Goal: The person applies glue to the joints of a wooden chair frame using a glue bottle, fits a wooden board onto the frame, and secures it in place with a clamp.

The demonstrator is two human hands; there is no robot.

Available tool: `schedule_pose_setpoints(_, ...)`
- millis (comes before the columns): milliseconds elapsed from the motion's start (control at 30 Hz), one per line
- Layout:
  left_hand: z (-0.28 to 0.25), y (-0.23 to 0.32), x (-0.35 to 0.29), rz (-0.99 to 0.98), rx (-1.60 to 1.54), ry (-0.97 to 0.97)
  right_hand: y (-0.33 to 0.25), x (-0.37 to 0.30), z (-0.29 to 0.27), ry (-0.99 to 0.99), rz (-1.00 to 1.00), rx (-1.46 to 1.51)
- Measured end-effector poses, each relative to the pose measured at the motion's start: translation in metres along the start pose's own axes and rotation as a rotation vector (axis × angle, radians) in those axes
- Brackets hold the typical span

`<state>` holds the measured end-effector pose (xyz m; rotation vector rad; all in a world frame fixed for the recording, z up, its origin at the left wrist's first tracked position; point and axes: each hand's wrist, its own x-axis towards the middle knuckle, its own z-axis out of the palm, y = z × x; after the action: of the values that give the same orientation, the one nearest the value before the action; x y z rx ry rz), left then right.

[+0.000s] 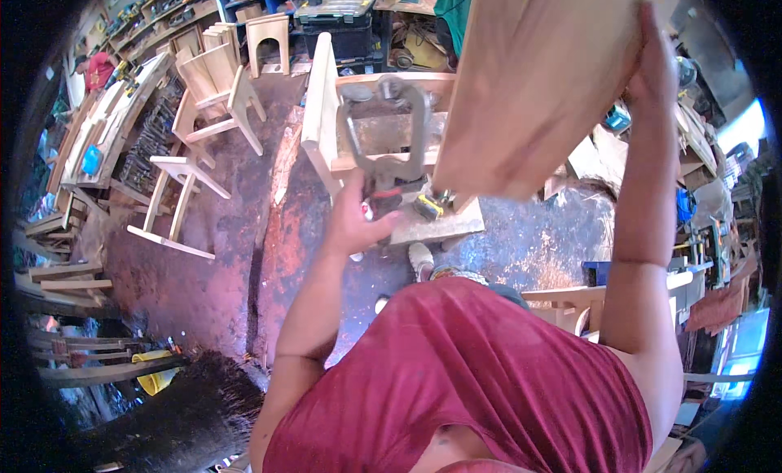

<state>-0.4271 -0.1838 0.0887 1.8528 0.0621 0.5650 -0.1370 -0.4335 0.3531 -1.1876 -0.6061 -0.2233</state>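
My left hand (358, 222) is curled at the lower end of a grey metal C-shaped clamp (423, 135), which is blurred and raised in front of a pale wooden chair frame (320, 106). Red and black parts show beside its thumb; part of the grip is hidden. My right hand (649, 74) grasps the right edge of a wide, pale wooden panel (538, 90), raised and tilted at the upper right. Below the clamp, a black and yellow tool (429, 206) rests on a small wooden surface (440, 227).
More unpainted chair frames (208, 106) and a low wooden frame (181, 196) stand on the stained floor at left. Beyond them is a long workbench (110, 127) with a person (99, 70) near it. A black toolbox (334, 37) stands at the back; wood pieces crowd the right.
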Motion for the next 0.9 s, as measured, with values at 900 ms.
schedule_pose_setpoints(900, 0.038, -0.088, 0.133, -0.833, -0.608, 0.092, 0.380, 0.196, 0.077, -0.237, -0.132, 0.095)
